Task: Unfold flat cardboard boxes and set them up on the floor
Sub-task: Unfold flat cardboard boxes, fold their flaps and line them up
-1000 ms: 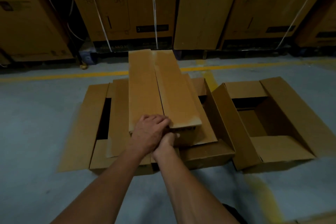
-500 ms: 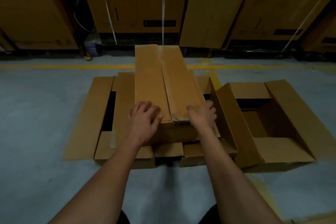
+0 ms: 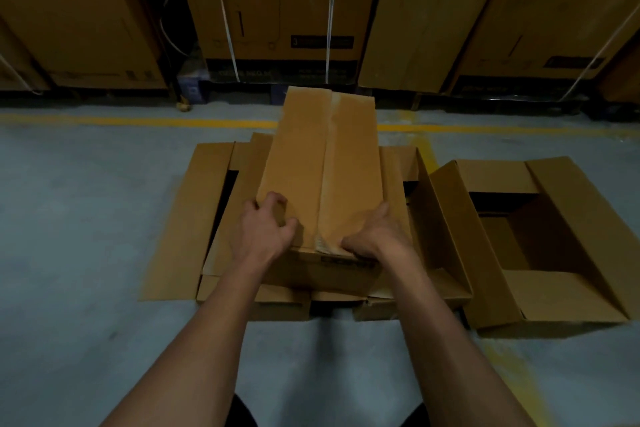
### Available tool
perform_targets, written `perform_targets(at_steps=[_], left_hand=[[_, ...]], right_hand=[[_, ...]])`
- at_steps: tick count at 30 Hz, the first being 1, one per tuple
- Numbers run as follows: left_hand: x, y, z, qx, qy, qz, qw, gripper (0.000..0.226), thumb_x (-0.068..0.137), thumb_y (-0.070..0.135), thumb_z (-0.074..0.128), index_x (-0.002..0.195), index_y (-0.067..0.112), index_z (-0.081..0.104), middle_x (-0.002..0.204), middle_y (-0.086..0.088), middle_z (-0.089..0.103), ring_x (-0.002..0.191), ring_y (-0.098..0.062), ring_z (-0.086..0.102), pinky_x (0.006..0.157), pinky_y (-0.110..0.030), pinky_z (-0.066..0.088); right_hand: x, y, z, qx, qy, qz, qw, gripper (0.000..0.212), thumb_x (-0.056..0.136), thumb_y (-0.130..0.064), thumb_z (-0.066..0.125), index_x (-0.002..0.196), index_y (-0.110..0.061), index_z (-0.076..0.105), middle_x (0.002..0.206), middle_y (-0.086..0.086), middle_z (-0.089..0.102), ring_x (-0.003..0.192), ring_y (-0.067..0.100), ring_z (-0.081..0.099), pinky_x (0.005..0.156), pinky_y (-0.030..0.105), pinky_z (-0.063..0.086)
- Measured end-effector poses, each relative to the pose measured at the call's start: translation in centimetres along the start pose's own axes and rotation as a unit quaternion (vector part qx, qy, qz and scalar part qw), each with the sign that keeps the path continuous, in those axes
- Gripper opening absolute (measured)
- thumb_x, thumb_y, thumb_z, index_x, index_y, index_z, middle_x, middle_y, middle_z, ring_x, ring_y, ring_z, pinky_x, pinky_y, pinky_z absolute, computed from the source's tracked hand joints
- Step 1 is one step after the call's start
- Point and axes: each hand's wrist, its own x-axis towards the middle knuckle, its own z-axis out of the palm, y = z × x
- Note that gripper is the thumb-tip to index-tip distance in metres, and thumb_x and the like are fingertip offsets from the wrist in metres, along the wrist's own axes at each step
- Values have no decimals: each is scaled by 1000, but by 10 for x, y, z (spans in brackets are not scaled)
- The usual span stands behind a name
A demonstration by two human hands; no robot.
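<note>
A long brown cardboard box (image 3: 322, 163) with two closed top flaps and a taped centre seam lies lengthwise over an opened box (image 3: 211, 218) on the floor. My left hand (image 3: 265, 230) grips the near left corner of the long box, fingers curled over its left edge. My right hand (image 3: 375, 236) holds the near right corner, thumb on top near the seam. A second opened box (image 3: 540, 243) stands to the right with its flaps spread out.
Grey concrete floor (image 3: 86, 236) with a yellow line (image 3: 138, 121) running across behind the boxes. Tall strapped cartons (image 3: 277, 3) stand in a row along the back wall. My knees show at the bottom edge.
My hands, close together at the near end a second ago, have spread to the box's two near corners. The two long top flaps have come together flat.
</note>
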Motion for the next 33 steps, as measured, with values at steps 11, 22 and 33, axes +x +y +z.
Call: perform_targets(at_steps=[11,22,33], left_hand=[[-1,9,2,71,-65,46,994,84,84,76,59,156,42,32,172,-10,5,151,-46,23,120,-60,31],[-12,21,3,108,-104,80,985,120,58,108,44,158,44,22,172,-5,-7,156,-46,6,122,-69,23],[-17,41,13,148,-100,51,983,115,69,93,54,160,35,15,173,-12,-5,154,-56,2,117,-74,22]], right_hand=[[-12,-25,21,-87,10,-58,994,109,74,-69,79,154,-33,13,164,11,0,150,58,11,114,73,32],[-32,5,-38,-174,339,-89,920,89,90,-25,74,161,-20,21,169,21,11,144,50,35,113,65,37],[29,31,6,-128,93,2,987,92,103,-62,43,167,-19,-7,174,14,-16,156,53,-7,119,74,14]])
